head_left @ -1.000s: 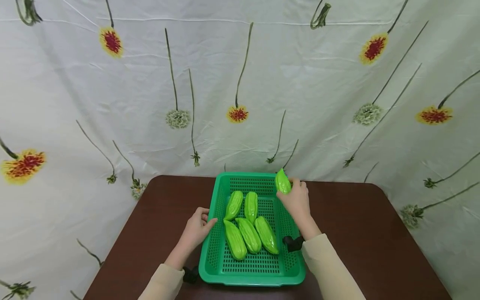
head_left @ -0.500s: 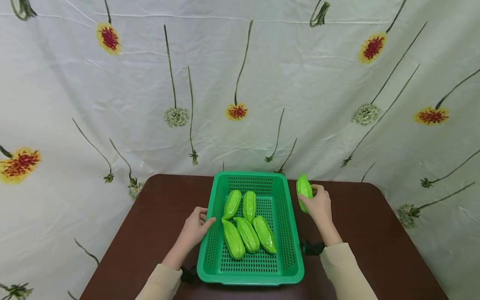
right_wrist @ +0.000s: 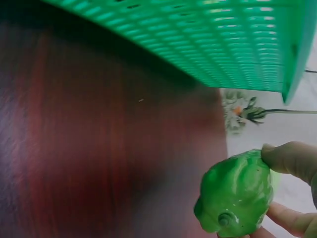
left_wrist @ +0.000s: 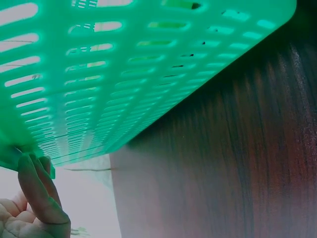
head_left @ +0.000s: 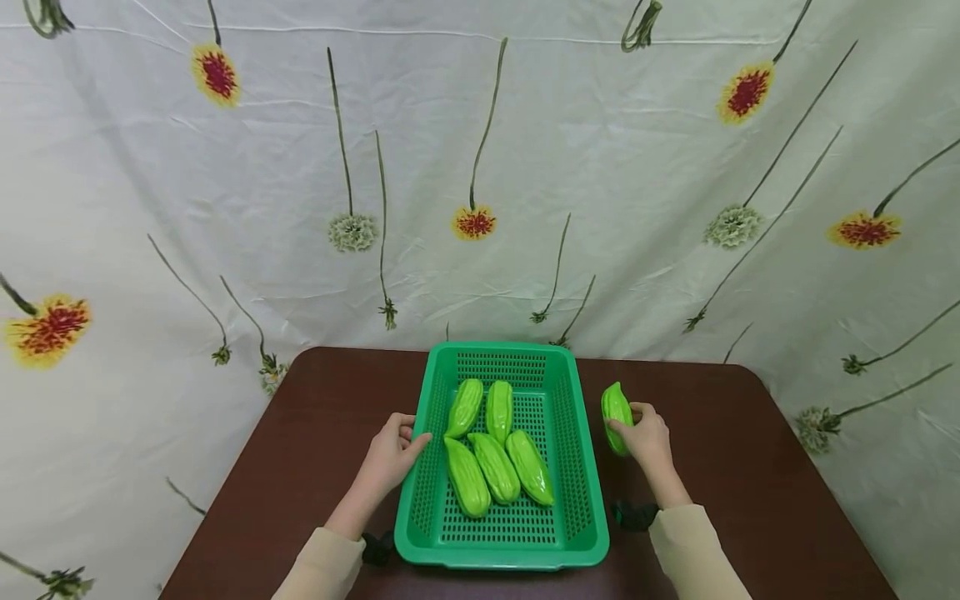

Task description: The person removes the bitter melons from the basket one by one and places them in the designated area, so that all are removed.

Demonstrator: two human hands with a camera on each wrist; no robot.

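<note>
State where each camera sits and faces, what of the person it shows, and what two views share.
Head: on the head, facing forward and down at the basket; left hand, right hand, sleeves show.
Left wrist: worn there, facing the basket's left side and table; part of that hand shows.
Right wrist: worn there, facing the held gourd and basket's right side; part of that hand shows.
Head and right wrist share the gourd.

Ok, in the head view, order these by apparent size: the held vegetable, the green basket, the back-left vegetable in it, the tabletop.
1. Tabletop
2. Green basket
3. Held vegetable and back-left vegetable: too alike to rank, since fingers cover part of the held one.
</note>
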